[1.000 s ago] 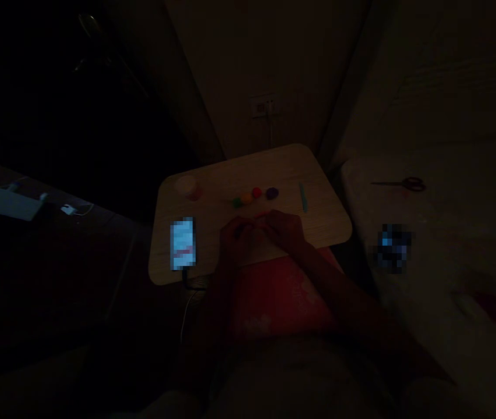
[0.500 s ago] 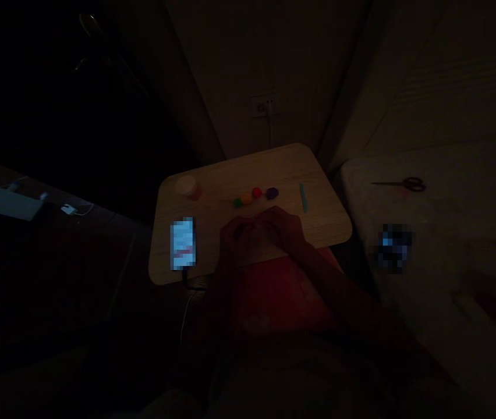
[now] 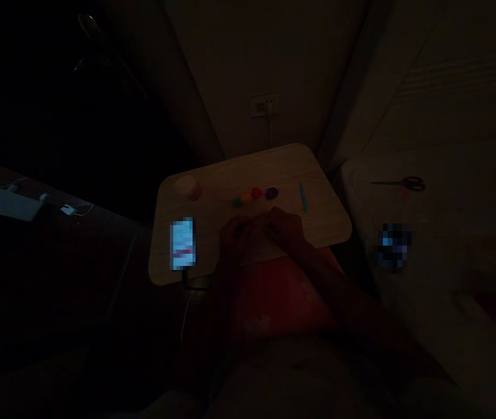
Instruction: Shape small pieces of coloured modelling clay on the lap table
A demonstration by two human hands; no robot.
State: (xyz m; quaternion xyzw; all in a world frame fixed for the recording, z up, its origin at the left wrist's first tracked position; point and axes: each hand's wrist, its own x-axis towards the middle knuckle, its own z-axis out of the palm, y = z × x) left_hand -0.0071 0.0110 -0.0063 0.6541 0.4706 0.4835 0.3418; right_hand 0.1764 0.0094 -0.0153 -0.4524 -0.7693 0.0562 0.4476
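The room is very dark. My left hand (image 3: pixel 234 238) and my right hand (image 3: pixel 285 228) meet over the near part of a small wooden lap table (image 3: pixel 318 224), fingers curled together. What they pinch between them is hidden in the dark. Just beyond the hands lies a row of small clay lumps: green (image 3: pixel 237 202), orange (image 3: pixel 247 198), red (image 3: pixel 256 192) and purple (image 3: pixel 272 192). A thin teal stick (image 3: pixel 303 196) lies to the right of them.
A lit phone (image 3: pixel 182 243) lies on the table's left part, a cable hanging below it. A small round tub (image 3: pixel 187 186) stands at the far left corner. Scissors (image 3: pixel 405 184) lie on the bed at right. A wall socket (image 3: pixel 264 106) is behind the table.
The hands stay pressed together in the same spot; the fingers shift only slightly. Nothing else on the table has moved.
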